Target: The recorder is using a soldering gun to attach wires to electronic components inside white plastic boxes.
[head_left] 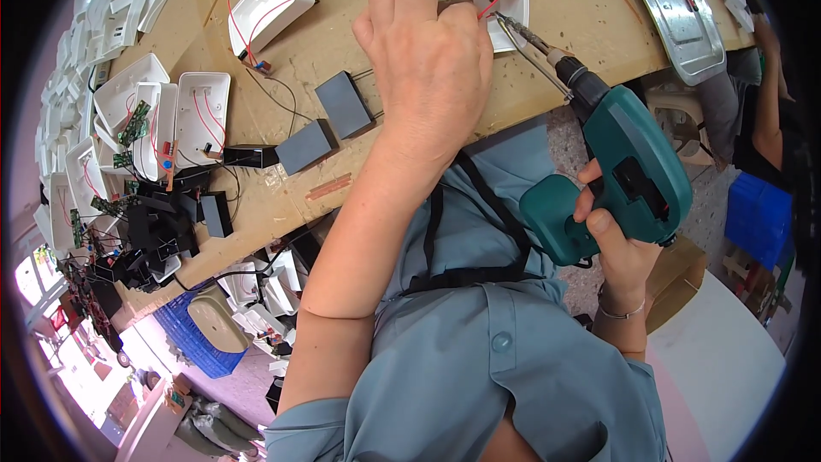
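Your left hand (pixel 432 60) clamped on a white plastic housing (pixel 500 4) at twelve o'clock on the bench (pixel 359 0); your right hand (pixel 620 244) gripping a green power screwdriver (pixel 624 175), bit in the housing beside a red wire (pixel 489 7); grey blocks (pixel 329 124) at nine o'clock of your left hand

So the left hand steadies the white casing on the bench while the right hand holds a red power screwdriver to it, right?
Not quite: the screwdriver is teal green, not red, as the head view shows. The rest holds: the left hand steadies the white casing on the bench, and the right hand holds the tool to it.
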`<state>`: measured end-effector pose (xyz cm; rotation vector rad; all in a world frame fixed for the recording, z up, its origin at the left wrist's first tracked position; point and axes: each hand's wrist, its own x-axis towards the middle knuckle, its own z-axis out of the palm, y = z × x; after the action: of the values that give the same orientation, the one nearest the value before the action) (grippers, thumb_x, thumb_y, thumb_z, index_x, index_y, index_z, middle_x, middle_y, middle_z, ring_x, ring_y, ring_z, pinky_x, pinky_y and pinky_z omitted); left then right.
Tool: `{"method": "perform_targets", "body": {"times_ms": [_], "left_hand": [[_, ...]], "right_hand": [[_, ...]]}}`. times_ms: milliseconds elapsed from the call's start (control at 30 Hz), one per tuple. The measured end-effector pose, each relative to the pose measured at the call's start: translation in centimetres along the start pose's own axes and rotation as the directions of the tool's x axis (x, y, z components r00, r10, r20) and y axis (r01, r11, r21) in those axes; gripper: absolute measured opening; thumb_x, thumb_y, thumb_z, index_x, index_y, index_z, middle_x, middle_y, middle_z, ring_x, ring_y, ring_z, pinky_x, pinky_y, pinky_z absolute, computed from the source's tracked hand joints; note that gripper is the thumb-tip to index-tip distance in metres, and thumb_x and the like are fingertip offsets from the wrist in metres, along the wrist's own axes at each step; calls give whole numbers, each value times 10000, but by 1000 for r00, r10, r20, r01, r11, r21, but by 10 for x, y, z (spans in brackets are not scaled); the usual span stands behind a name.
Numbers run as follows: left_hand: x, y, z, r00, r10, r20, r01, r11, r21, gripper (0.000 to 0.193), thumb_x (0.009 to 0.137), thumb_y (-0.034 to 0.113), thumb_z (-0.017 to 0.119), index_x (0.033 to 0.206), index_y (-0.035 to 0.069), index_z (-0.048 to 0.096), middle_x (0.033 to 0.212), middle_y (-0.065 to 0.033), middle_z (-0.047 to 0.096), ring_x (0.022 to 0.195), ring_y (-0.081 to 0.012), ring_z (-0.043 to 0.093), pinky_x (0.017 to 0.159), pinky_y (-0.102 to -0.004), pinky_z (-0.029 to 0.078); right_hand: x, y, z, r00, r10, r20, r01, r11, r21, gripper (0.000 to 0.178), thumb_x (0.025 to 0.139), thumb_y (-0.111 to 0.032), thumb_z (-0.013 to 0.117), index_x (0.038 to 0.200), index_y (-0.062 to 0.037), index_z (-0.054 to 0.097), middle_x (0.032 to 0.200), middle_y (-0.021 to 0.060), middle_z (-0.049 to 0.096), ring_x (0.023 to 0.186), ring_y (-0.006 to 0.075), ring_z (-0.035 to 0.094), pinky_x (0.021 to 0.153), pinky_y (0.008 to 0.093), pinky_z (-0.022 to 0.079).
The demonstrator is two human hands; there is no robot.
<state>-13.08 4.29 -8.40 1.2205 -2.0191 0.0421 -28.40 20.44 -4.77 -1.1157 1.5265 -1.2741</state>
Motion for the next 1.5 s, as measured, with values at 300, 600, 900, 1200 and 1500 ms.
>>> {"method": "perform_targets", "body": {"times_ms": [300,600,900,1200,1500], "left_hand": [[0,-1,4,997,27,-69,-32,997,-74,67,656,29,609,623,-22,580,981,-125,536,921,-291,471,774,-412,331],[0,-2,4,997,26,-66,-32,996,-82,58,645,18,600,617,-27,575,984,-132,538,922,-292,470,764,-412,332],[0,0,3,998,28,-61,-33,997,-75,58,638,17,607,624,-32,579,986,-125,536,925,-293,470,767,-415,335],[0,0,3,998,27,-62,-31,997,-77,53,639,15,607,630,-32,583,984,-124,538,931,-293,470,770,-414,337],[0,0,3,998,18,-58,-23,997,-74,57,637,21,607,632,-31,585,982,-121,538,930,-293,472,771,-412,339]], "right_hand": [[3,-2,0,1000,-7,18,7,1000,-26,463,766,-186,684,1113,50,487,951,131,552,690,148,544,606,251,458],[1,-5,-2,999,33,27,-32,999,-34,397,752,-74,656,1095,47,495,927,120,550,696,153,540,635,266,455],[0,-14,3,999,54,-8,-55,996,-74,347,747,-42,645,1060,41,519,903,114,570,700,148,545,646,275,459],[-2,-14,2,1000,29,0,-29,998,-49,364,752,-60,646,1077,42,518,971,134,581,708,152,557,655,273,466],[-1,-14,4,1000,18,0,-18,999,-50,460,755,-72,652,1161,43,470,1050,183,570,709,155,556,638,270,474]]}}
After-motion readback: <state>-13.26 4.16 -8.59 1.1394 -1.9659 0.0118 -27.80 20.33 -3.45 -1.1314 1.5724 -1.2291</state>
